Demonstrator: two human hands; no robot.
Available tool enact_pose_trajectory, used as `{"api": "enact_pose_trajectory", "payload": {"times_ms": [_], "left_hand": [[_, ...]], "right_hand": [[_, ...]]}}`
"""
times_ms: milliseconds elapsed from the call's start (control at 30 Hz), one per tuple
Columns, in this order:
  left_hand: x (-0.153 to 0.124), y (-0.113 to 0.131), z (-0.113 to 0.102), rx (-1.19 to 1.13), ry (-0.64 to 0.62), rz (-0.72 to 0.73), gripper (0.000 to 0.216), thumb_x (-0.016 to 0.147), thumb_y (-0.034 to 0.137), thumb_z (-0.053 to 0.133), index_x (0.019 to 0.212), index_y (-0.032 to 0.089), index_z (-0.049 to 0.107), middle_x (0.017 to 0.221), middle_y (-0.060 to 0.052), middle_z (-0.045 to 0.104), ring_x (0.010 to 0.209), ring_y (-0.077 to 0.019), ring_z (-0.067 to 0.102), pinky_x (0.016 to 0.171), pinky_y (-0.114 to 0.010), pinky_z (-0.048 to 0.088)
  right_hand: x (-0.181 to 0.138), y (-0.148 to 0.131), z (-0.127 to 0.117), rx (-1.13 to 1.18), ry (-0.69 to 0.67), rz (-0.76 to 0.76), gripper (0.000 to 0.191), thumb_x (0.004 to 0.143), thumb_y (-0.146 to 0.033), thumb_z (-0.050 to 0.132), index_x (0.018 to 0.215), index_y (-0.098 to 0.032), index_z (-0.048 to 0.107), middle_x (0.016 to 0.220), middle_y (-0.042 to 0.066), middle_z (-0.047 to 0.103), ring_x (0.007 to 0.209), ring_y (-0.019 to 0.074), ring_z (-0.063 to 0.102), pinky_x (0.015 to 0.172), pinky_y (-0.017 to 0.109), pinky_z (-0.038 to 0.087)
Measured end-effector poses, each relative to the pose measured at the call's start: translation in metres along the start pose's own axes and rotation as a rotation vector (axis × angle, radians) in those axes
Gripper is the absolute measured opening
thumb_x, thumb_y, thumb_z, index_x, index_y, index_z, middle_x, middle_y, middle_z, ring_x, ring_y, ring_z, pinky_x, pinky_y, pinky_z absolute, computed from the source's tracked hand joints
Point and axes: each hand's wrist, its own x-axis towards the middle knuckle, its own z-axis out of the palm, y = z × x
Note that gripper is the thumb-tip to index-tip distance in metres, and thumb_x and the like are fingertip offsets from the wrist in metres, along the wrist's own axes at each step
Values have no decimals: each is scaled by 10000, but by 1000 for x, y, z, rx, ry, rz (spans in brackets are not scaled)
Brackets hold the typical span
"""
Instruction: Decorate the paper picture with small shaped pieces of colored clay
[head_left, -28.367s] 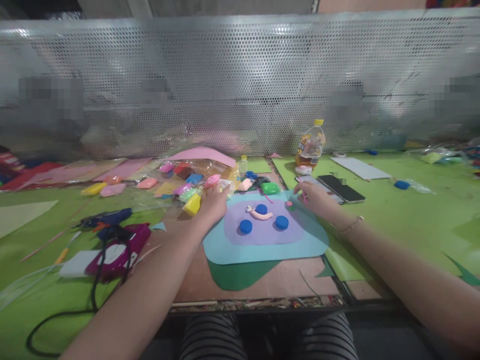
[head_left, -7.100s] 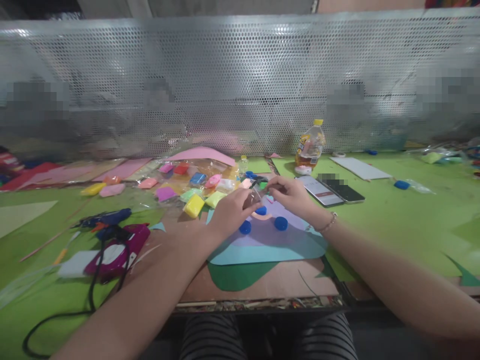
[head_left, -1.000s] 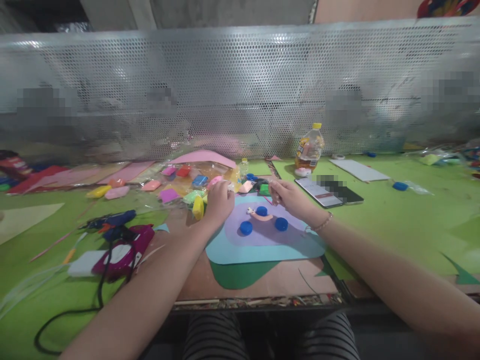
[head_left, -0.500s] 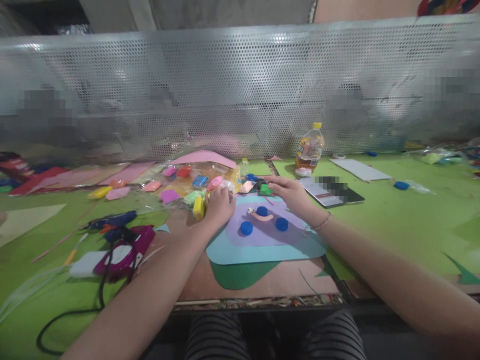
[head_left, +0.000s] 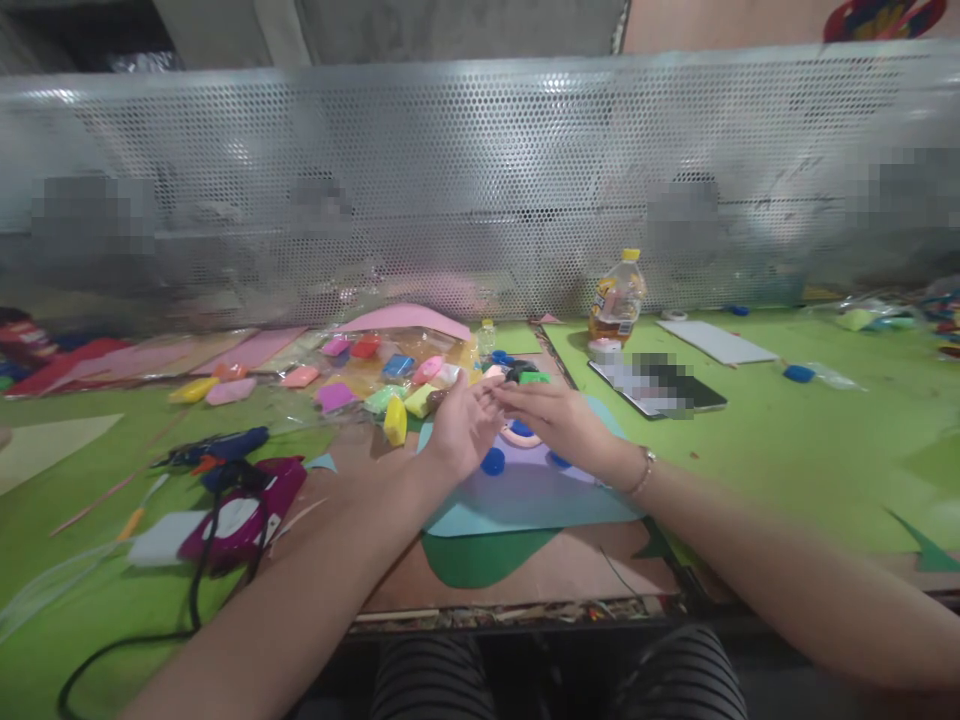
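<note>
My left hand [head_left: 471,425] is turned palm up over the craft sheets, its fingers out. Flat across its fingertips lies my right hand [head_left: 559,420], with fingers stretched. Anything between them is hidden. Beneath, a lavender sheet [head_left: 517,485] rests on a light blue sheet [head_left: 469,517]. A blue bottle cap [head_left: 493,461] shows on the lavender sheet, and two more blue caps are partly covered by my right hand. A curved beige strip [head_left: 523,440] lies by the far cap. Just left of my left hand stands a yellow clay packet [head_left: 395,420].
Several coloured clay packets [head_left: 336,397] lie at the back left. A glue gun [head_left: 217,447] and a magenta device [head_left: 240,515] with a black cable sit on the left. A bottle [head_left: 617,300], a phone [head_left: 637,385] and a white board [head_left: 720,341] are at right.
My left hand has left the clay packets, moved right and turned palm up. My right hand has come left and down onto its fingers. The beige strip is now partly covered.
</note>
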Motion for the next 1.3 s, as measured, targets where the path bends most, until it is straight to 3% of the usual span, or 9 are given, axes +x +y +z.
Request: {"api": "enact_pose_trajectory", "payload": {"times_ms": [167,367,533,733,967,1133,1300], "left_hand": [[-15,6,12,-199,-128,-166,741,851,633,206,1201,48,495,1112,-205,607,1086,-273,562,927,-429,449],[-21,13,11,-173,-126,-111,843,785,725,151,1253,108,485,1237,-182,548,1202,-293,474,989,-470,391],[-20,17,8,-136,-84,-37,852,759,744,151,1255,137,486,1293,-161,510,1227,-295,447,985,-470,397],[-16,11,4,-198,-73,-21,776,763,717,231,1200,150,528,1286,-161,514,1224,-298,452,999,-470,382],[-15,11,1,-238,-176,-59,812,768,713,197,1258,123,462,1314,-151,495,1269,-254,409,1033,-398,356],[-14,18,1,-368,-130,-109,829,770,706,272,1292,80,425,1327,-180,474,1242,-277,435,1026,-403,363],[-8,12,-7,-390,-164,-131,864,774,726,240,1335,84,378,1357,-175,442,1280,-266,387,1055,-396,306]], "right_hand": [[-3,-12,1,-217,-210,-218,425,927,-100,346,1328,-203,442,1319,81,503,1235,184,441,1033,419,388],[0,-11,1,-358,-260,-228,487,946,-203,349,1422,-139,267,1411,129,365,1332,198,281,1107,442,258],[-1,-12,1,-317,-343,-279,564,949,-297,347,1440,-78,173,1461,160,247,1368,202,162,1121,436,215],[0,-23,4,-289,-413,-292,575,952,-337,312,1428,-39,187,1467,187,216,1379,202,85,1121,428,213],[1,-26,7,-336,-473,-419,587,952,-373,300,1410,-14,229,1464,178,231,1383,209,48,1125,405,202],[-2,-4,5,-414,-395,-264,669,948,-424,290,1443,-33,65,1486,194,135,1382,221,71,1114,443,198],[-1,-16,9,-370,-496,-341,575,949,-320,329,1426,-33,185,1489,164,154,1382,222,81,1094,413,265]]}}
